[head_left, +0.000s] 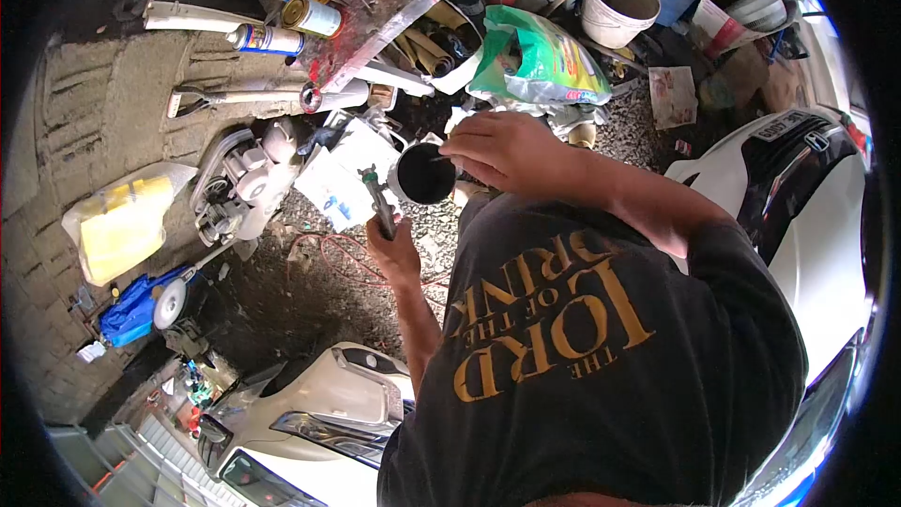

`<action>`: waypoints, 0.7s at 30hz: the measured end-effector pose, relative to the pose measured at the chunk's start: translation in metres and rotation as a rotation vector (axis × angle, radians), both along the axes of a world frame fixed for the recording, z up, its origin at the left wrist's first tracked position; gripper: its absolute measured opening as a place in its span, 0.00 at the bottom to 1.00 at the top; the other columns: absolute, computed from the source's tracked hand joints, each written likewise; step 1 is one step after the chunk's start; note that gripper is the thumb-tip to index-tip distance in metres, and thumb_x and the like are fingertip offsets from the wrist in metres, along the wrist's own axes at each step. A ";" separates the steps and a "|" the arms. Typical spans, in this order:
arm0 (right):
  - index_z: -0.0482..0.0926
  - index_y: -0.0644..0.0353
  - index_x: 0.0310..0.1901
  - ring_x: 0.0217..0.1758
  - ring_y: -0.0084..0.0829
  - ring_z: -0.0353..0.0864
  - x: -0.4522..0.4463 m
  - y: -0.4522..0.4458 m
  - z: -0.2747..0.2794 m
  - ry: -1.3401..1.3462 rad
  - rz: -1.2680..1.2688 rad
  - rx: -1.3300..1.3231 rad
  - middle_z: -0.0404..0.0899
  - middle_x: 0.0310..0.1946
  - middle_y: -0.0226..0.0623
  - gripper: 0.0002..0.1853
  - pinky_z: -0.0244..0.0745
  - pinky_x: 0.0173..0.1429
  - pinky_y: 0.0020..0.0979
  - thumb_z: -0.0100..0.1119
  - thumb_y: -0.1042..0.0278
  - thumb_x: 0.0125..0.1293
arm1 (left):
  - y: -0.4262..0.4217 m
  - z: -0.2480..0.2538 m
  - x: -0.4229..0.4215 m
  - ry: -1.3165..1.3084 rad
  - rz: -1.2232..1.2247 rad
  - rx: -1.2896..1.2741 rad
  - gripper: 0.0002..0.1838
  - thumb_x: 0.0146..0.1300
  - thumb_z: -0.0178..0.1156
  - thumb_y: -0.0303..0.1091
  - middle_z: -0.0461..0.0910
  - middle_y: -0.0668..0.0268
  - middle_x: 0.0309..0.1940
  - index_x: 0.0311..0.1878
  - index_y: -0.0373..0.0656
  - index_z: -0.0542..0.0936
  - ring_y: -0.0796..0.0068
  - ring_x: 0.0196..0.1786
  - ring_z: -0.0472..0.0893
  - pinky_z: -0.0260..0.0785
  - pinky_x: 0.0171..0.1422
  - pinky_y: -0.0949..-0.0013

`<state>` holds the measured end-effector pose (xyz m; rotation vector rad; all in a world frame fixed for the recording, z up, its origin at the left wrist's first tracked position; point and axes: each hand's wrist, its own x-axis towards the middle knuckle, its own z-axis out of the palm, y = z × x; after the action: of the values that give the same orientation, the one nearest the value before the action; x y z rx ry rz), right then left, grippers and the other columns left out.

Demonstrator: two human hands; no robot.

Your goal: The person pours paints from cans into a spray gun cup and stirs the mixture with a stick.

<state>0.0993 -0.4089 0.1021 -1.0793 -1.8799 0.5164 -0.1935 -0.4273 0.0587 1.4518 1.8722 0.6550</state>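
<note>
My left hand [396, 252] is closed around the handle of a slim dark tool with a green-marked head [379, 205], which looks like a spray gun. Just right of it is a pale round can [402, 190] with a black inside; whether that is paint or shadow I cannot tell. Over the can's rim, my right hand [502, 152] has its fingers pinched on a thin stick [438, 159] that points into the can. White paper sheets [338, 174] with blue print lie beneath and left of the tool.
A workbench [399, 14] with paint tins [314, 17] is ahead. Nearby are a green sack [540, 61], a white bucket [619, 5] and a grey machine [249, 178]. A red hose [333, 244] crosses the ground. Vehicles stand at right [817, 253] and lower left [328, 390].
</note>
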 end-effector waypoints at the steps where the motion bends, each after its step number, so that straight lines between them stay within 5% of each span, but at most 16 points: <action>1: 0.82 0.61 0.47 0.45 0.42 0.85 0.001 0.000 0.008 0.009 0.001 -0.002 0.83 0.43 0.41 0.09 0.82 0.47 0.41 0.63 0.71 0.66 | -0.001 0.002 0.002 -0.026 0.008 -0.010 0.19 0.58 0.66 0.31 0.82 0.55 0.42 0.51 0.32 0.79 0.64 0.45 0.80 0.73 0.52 0.60; 7: 0.81 0.61 0.49 0.45 0.43 0.85 -0.009 -0.019 0.006 0.101 0.097 -0.332 0.83 0.44 0.40 0.10 0.81 0.46 0.41 0.61 0.70 0.69 | -0.004 -0.007 0.000 -0.062 0.053 -0.029 0.19 0.58 0.65 0.32 0.82 0.53 0.43 0.51 0.32 0.79 0.61 0.47 0.82 0.73 0.56 0.57; 21: 0.81 0.62 0.48 0.45 0.45 0.85 -0.003 -0.008 -0.003 0.108 0.051 -0.305 0.82 0.43 0.41 0.08 0.80 0.48 0.42 0.58 0.69 0.72 | -0.008 -0.012 0.005 -0.029 0.072 -0.108 0.18 0.58 0.64 0.37 0.82 0.58 0.40 0.48 0.35 0.79 0.66 0.42 0.80 0.72 0.52 0.59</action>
<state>0.0961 -0.4169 0.0996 -1.1753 -1.7747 0.8950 -0.1888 -0.4355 0.0462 1.3053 1.9141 0.5958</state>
